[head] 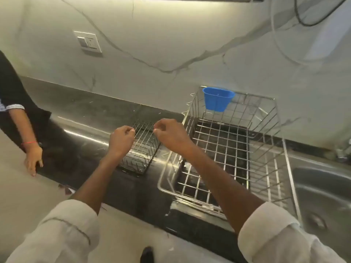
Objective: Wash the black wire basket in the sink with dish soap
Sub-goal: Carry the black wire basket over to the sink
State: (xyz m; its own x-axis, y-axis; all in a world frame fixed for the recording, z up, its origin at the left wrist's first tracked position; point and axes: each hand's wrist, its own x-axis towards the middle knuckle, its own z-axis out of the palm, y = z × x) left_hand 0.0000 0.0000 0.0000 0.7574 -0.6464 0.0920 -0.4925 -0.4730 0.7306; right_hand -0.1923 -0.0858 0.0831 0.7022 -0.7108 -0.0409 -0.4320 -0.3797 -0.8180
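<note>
— Where's the black wire basket (141,149) now?

— On the dark counter (91,114), left of the big steel dish rack (228,149) and well short of the sink (322,188) at the far right. Nothing washed yet, I'd say.

— Has he got hold of it?

— His left hand (121,139) and right hand (169,133) both sit at the basket's far rim, fingers curled in. It looks like each pinches the top wire, though the picture is soft there, so I won't swear to the grip.

— What worries you?

— The route. To reach the sink he must carry it right, and the steel rack stands in between, with its tall wire sides. A basket of thin prongs could snag on that rim and jerk out of a fingertip pinch.

— And then?

— It drops on the counter or into the rack, maybe knocking the blue cup (217,99) hung on the rack's far side.

— Anything else?

— Only the far rim is held, so the near end may swing down as it lifts and scrape the stone. Another person's hand (33,160) rests on the counter edge at the left, but well apart, so no trouble from that side, I think.
</note>
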